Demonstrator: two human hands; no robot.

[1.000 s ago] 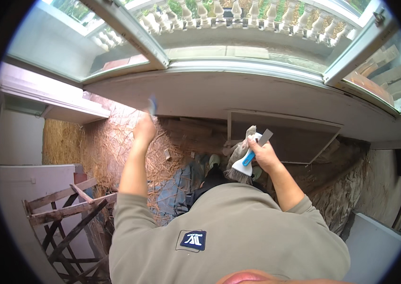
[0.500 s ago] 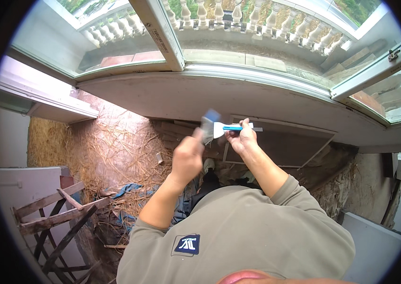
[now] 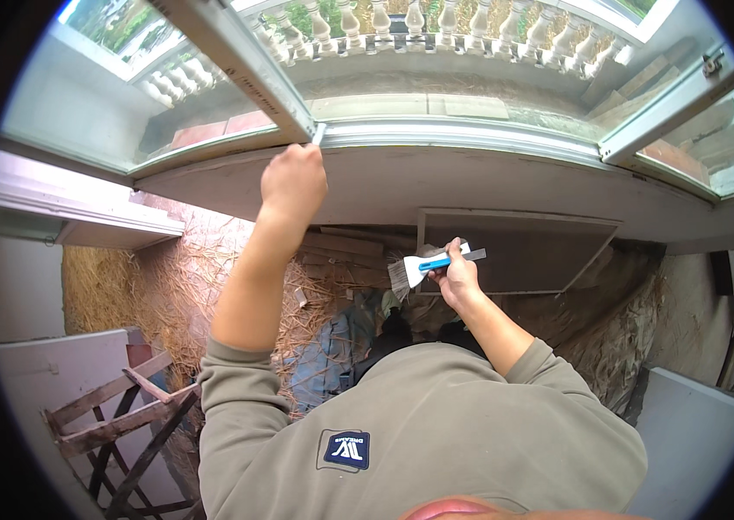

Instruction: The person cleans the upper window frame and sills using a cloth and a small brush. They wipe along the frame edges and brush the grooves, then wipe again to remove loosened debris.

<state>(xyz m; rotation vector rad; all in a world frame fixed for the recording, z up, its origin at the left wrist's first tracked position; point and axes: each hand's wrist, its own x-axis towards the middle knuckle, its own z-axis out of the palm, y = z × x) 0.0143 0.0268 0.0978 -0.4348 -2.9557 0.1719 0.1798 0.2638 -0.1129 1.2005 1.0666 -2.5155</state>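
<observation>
Left hand (image 3: pixel 294 180) raised, fist closed; right hand (image 3: pixel 457 276) lower, gripping.

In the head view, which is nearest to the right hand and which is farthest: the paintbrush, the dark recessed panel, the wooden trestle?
1. Paintbrush: held in the right hand, bristles pointing left.
2. Dark recessed panel: just behind the hand, under the window sill.
3. Wooden trestle: far down at the lower left, past the left hand's arm.

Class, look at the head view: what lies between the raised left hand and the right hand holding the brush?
In the head view, only the pale window sill separates left hand from right hand and brush.
</observation>
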